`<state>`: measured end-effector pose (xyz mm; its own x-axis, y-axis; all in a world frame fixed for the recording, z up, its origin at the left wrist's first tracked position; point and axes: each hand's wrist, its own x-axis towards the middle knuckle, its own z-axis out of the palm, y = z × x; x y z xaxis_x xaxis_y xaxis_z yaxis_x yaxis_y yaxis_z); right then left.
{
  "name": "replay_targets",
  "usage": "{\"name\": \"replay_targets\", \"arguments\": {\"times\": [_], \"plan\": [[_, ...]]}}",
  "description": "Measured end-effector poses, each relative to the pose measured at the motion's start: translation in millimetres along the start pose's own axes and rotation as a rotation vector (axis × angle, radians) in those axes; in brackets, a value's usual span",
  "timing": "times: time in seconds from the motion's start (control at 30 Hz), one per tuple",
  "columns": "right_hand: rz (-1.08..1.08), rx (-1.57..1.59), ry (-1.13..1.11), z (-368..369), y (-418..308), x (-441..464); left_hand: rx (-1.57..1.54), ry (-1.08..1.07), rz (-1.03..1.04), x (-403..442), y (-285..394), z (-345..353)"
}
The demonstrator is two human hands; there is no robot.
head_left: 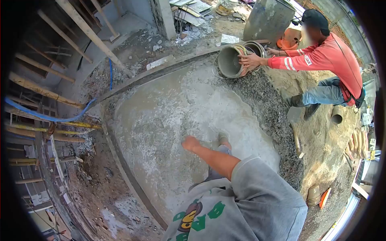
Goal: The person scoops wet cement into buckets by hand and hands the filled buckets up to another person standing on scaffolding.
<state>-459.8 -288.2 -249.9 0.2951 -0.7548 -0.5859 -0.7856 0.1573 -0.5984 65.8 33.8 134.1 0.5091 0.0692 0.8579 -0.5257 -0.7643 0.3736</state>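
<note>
My right hand (190, 143) is closed in a fist above the wet grey concrete (161, 116), and no object shows in it. My bare forearm reaches out from a grey sleeve. Below the hand, a boot (223, 138) stands in the concrete. My left hand is out of view. At the upper right, a co-worker in a red shirt (337, 52) crouches with both hands at two round buckets; the nearer bucket (231, 62) is tipped over the edge of the concrete.
Dark gravel (277, 120) borders the concrete on the right, with a hammer-like tool (296, 140) beside it. A board edge (124, 176) runs along the left. Wooden poles (48, 92) and a blue hose (60, 118) lie further left. A large drum (267, 20) stands behind.
</note>
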Motion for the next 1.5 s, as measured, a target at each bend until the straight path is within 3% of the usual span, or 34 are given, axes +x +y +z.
{"name": "replay_targets", "arguments": {"times": [0.03, 0.07, 0.1, 0.13, 0.2, 0.23, 0.27, 0.3, 0.37, 0.43, 0.5, 0.57, 0.67, 0.73, 0.8, 0.87, 0.93, 1.0, 1.1, 1.17, 1.2, 1.3, 1.37, 1.5], "plan": [[0.179, 0.086, 0.141, -16, 57, 29, -0.092, -0.251, -0.016, -79, 68, 42], [0.253, 0.06, 0.211, -35, 121, 53, -0.225, -0.542, -0.234, -190, 140, 77], [0.325, 0.08, 0.284, -73, 155, 63, -0.294, -0.891, -0.319, -286, 157, 125], [0.382, 0.096, 0.347, -113, 177, 76, -0.419, -1.242, -0.398, -400, 126, 196], [0.289, 0.035, 0.567, -189, 213, 116, -0.507, -1.597, -0.084, -568, 262, 179], [0.229, -0.068, 0.711, -223, 238, 147, -0.529, -1.628, 0.125, -622, 336, 167], [0.223, -0.093, 0.738, -270, 244, 167, -0.686, -1.716, -0.116, -686, 386, 172], [0.081, -0.172, 0.909, -309, 264, 194, -0.77, -1.795, -0.46, -721, 460, 158], [-0.02, -0.491, 1.149, -389, 274, 236, -0.773, -1.964, -0.564, -810, 552, 165], [-0.063, -0.758, 1.145, -449, 296, 274, -0.66, -2.153, -0.502, -889, 619, 172], [-0.017, -0.921, 0.858, -467, 328, 307, -0.43, -2.171, -0.451, -1006, 638, 199], [0.043, -1.018, 0.832, -473, 329, 323, -0.426, -2.33, -0.787, -1054, 664, 201], [0.126, -1.049, 0.807, -484, 334, 339, -0.4, -2.392, -1.183, -1092, 695, 186], [0.248, -0.972, 0.656, -492, 334, 339, -0.409, -2.351, -1.493, -1101, 709, 184], [0.262, -0.932, 0.568, -499, 315, 331, -0.363, -2.257, -1.563, -1115, 697, 188], [0.103, -0.904, 0.57, -489, 318, 319, -0.499, -2.063, -1.784, -1074, 679, 188], [0.143, -0.834, 0.579, -472, 296, 310, -0.817, -1.993, -1.921, -1008, 660, 190], [0.137, -0.676, 0.676, -462, 282, 314, -1.019, -1.99, -1.725, -932, 661, 185], [0.118, -0.748, 0.578, -445, 226, 316, -1.118, -1.9, -1.423, -852, 675, 178], [-0.139, -0.679, 0.718, -433, 190, 316, -1.207, -1.839, -1.315, -785, 672, 188], [-0.267, -0.638, 0.782, -426, 174, 315, -1.201, -1.774, -1.303, -765, 664, 199], [-0.338, -0.446, 0.816, -380, 132, 351, -1.217, -1.578, -1.297, -753, 605, 254], [-0.553, -0.331, 0.937, -308, 112, 388, -1.148, -1.397, -1.387, -786, 546, 302], [-0.56, -0.277, 0.815, -138, 68, 440, -0.988, -1.248, -1.509, -837, 422, 380]]}}
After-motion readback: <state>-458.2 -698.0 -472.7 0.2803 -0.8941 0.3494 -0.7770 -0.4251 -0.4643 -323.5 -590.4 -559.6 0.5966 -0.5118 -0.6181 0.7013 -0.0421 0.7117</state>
